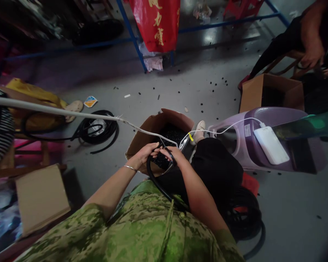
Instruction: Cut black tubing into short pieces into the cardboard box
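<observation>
My left hand [147, 152] and my right hand [174, 154] meet over an open cardboard box [142, 136] filled with small black pieces. Both hands are closed on a black corrugated hose [154, 180] that loops down from my fingers toward my lap. The right hand also seems to hold a metal tool, perhaps scissors [180, 146], against the hose end. A silver bracelet sits on my left wrist.
A purple stool [235, 142] carries a white power bank [271, 145] with a cable. Coiled black hose [98, 129] lies on the floor at left, more at my right. Another person [311, 40] sits far right beside a second cardboard box [270, 92]. Black bits litter the floor.
</observation>
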Demonstrator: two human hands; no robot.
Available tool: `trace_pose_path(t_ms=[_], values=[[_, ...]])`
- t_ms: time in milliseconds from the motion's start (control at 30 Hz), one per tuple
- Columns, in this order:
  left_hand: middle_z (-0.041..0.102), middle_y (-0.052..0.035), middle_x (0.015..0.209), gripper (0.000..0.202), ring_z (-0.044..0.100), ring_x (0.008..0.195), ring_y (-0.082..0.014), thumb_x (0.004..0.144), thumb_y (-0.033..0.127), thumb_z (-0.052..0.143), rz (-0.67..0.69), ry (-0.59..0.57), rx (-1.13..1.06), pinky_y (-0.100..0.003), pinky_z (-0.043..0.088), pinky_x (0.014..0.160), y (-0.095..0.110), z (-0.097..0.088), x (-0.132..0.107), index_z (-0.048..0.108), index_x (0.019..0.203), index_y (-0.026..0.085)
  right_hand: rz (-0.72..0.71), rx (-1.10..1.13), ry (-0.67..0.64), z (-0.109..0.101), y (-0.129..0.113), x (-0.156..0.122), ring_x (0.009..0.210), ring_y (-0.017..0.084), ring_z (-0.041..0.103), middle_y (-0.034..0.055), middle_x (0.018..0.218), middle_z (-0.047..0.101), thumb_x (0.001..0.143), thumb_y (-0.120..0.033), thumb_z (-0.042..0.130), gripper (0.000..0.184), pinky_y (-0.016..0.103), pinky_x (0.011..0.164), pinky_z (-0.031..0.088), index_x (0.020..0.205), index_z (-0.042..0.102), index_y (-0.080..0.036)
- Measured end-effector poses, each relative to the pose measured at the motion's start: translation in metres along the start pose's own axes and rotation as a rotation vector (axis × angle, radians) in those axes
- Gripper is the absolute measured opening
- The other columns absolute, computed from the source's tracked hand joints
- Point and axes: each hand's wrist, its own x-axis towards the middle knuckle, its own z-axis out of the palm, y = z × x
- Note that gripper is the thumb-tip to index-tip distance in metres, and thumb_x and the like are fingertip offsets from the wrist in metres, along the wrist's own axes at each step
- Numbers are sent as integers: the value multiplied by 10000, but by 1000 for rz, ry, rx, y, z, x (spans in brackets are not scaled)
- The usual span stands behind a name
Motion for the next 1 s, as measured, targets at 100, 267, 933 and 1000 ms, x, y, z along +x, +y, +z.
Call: trace_pose_path(t_ms=[100,267,933,1000], values=[[369,77,559,316,246,398,-26,852,404,733,-20,11,10,-157,283,379,1,-1,-1,622,800,113,-12,-180,22,-6,-5,-5,1002,218,692,-10,1062,757,856,-673,629,449,296,844,524,1170,745,-373],[352,81,557,296,251,396,-25,865,377,722,-66,43,26,-154,265,381,2,-5,-5,625,818,101,-18,-413,58,-9,-15,-16,1081,233,687,17,1169,744,864,-670,609,430,281,846,511,1095,775,-349],[439,56,543,306,331,397,-37,813,345,761,26,211,-42,-169,300,381,-10,14,-3,590,711,112,21,-372,98,-1,-24,-17,940,215,739,41,1009,783,870,-625,622,396,256,751,521,1049,752,-296],[413,63,513,377,335,400,-43,770,397,801,29,170,-42,-181,305,388,-9,17,-2,559,656,130,-57,-492,149,1,-29,-23,1029,261,724,84,1081,770,896,-616,587,425,307,803,530,1119,732,-284]])
